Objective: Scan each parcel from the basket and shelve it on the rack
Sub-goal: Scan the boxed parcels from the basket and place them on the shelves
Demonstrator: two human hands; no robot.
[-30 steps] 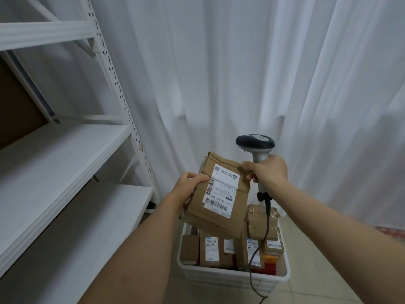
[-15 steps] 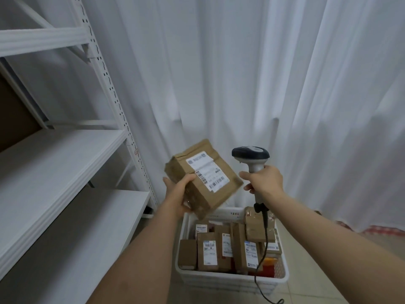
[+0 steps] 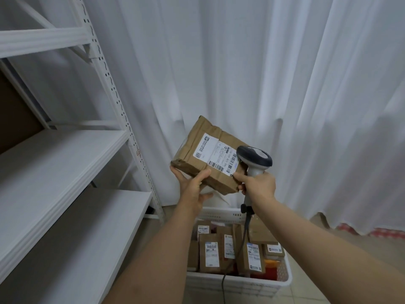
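My left hand (image 3: 192,187) cups the near lower corner of the kraft-paper parcel (image 3: 210,154), thumb over its edge, tilting the shipping label (image 3: 215,155) up so I can read it. My right hand (image 3: 257,185) grips the handheld barcode scanner (image 3: 255,160), head just beside the parcel's barcodes, presumably to scan. Parcel held above the white basket (image 3: 238,281); white rack (image 3: 65,154) left of it, awaiting shelving.

**Readable print: one number on the held parcel**

The white shipping label (image 3: 215,155) on the brown parcel (image 3: 210,154) carries barcodes, a small square code and a line of digits that looks like "159 403 280"; its remaining print is too small to read. Labels on the parcels in the basket (image 3: 238,281) are illegible.
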